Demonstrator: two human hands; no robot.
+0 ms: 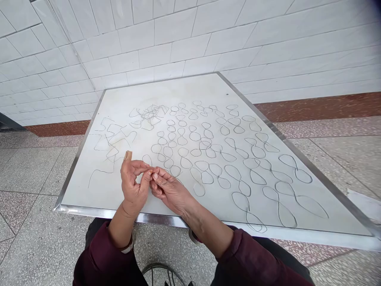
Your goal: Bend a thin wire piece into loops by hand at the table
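My left hand [133, 184] and my right hand [171, 190] meet above the near part of the white table [190, 87]. Thumbs and fingertips of both are pinched together on a thin wire, mostly hidden by the fingers. A small wire loop [143, 158] shows just above the left fingertips; whether it belongs to the held piece is unclear. One left finger sticks up, wearing a tan wrap [127, 155]. Right of my hands, many dark wires twisted into figure-eights [295, 195] lie spread out, some overlapping. To the left lie loose, angularly bent wires [102, 171].
A tangled pile of wires [150, 113] lies toward the far left of the table. Metal trim [166, 219] edges the tabletop, and a tiled wall [178, 24] stands behind it. Below, between my knees, part of a round stool frame [162, 265] shows on the speckled floor.
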